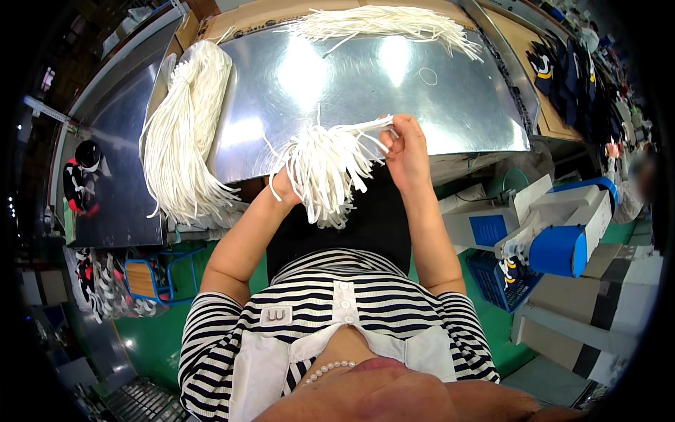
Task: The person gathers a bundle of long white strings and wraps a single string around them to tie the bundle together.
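At the left, a thick hank of white cords (184, 133) lies on the metal tabletop (471, 105), gathered near its far end, its loose tails over the near edge. To its right, the left hand (287, 187) bears up a loose bunch of white cords (320, 172) at the near edge of the table, in front of the person's body; its fingers are behind the cords, so how far they close I cannot tell.

From the bunch, a few strands (360, 129) run right and slightly away from the person to the right hand (408, 148), where thumb and forefinger pinch their ends. The bulk thus lies left of that pinch — the strands' long axis runs roughly crosswise between the hands, and the left hand is nearer the mass. The bunch looks soft, limp and tousled, with tails drooping toward the person.

Beyond, a flatter pile of white cords (387, 24) lies lengthwise along the far edge; farther right stands a blue-and-white machine (552, 243).
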A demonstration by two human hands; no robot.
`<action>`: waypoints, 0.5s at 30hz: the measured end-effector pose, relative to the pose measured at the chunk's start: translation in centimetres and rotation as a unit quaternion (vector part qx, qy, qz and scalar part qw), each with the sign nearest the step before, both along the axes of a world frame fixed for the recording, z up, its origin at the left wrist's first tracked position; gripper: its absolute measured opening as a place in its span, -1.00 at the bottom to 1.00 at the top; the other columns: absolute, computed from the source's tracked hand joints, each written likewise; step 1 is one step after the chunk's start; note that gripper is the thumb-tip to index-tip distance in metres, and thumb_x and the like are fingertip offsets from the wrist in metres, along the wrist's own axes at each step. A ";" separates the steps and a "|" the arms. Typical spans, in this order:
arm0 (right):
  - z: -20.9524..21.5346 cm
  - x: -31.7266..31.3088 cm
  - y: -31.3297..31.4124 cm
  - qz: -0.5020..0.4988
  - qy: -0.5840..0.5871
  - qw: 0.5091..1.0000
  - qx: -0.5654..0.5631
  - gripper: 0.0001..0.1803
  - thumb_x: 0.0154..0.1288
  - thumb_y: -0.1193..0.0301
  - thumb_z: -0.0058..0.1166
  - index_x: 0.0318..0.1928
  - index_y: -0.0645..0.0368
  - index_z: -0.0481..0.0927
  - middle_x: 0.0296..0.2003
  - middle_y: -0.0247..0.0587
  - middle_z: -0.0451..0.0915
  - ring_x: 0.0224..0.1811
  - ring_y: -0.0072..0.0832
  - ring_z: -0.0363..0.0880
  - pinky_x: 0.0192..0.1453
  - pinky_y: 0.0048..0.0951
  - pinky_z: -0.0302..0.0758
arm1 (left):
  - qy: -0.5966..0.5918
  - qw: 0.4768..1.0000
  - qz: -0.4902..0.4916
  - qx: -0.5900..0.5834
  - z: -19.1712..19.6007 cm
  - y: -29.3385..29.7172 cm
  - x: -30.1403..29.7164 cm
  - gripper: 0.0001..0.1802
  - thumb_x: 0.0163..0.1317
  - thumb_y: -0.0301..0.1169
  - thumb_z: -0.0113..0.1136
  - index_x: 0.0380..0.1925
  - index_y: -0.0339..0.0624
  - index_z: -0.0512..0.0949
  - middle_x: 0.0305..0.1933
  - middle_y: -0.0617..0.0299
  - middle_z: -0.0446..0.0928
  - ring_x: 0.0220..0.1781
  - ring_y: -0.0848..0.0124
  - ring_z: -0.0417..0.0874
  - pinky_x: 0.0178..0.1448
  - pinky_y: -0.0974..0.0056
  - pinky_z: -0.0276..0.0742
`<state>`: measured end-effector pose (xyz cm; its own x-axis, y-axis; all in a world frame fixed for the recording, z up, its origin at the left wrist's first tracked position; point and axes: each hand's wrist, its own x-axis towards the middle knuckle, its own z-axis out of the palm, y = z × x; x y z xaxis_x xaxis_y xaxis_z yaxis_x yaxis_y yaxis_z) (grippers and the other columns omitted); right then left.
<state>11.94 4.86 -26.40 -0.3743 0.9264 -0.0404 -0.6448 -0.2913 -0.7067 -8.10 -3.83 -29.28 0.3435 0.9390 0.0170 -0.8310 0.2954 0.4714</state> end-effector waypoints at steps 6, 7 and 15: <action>0.1 1.4 0.9 -0.003 -0.054 0.997 0.056 -0.87 0.40 0.36 0.00 -0.14 0.12 0.45 -0.43 -0.38 0.48 -0.52 -0.69 0.33 -0.48 -0.68 0.21 | -0.179 0.984 -0.015 -0.016 0.6 0.1 -0.2 -0.49 0.42 -0.16 -0.16 0.21 -0.28 0.35 0.23 -0.04 0.43 0.19 0.14 0.53 0.28 0.05 0.46; 0.2 1.1 0.4 -0.012 -0.106 0.991 0.084 -0.83 0.40 0.35 0.00 -0.09 0.14 0.45 -0.37 -0.36 0.49 -0.45 -0.68 0.36 -0.43 -0.67 0.25 | -0.165 0.986 -0.010 0.008 0.4 0.3 -0.3 -0.49 0.42 -0.16 -0.15 0.21 -0.28 0.36 0.23 -0.04 0.43 0.19 0.14 0.53 0.28 0.04 0.46; -0.3 -0.8 -2.5 0.062 -0.224 0.964 0.128 -0.85 0.32 0.47 0.09 -0.14 0.24 0.56 -0.39 -0.38 0.55 -0.40 -0.69 0.43 -0.35 -0.70 0.31 | 0.045 0.988 0.132 -0.073 2.4 -0.2 1.0 -0.65 0.32 -0.26 0.08 0.00 -0.27 0.48 -0.13 0.10 0.61 -0.19 0.32 0.68 -0.16 0.25 0.69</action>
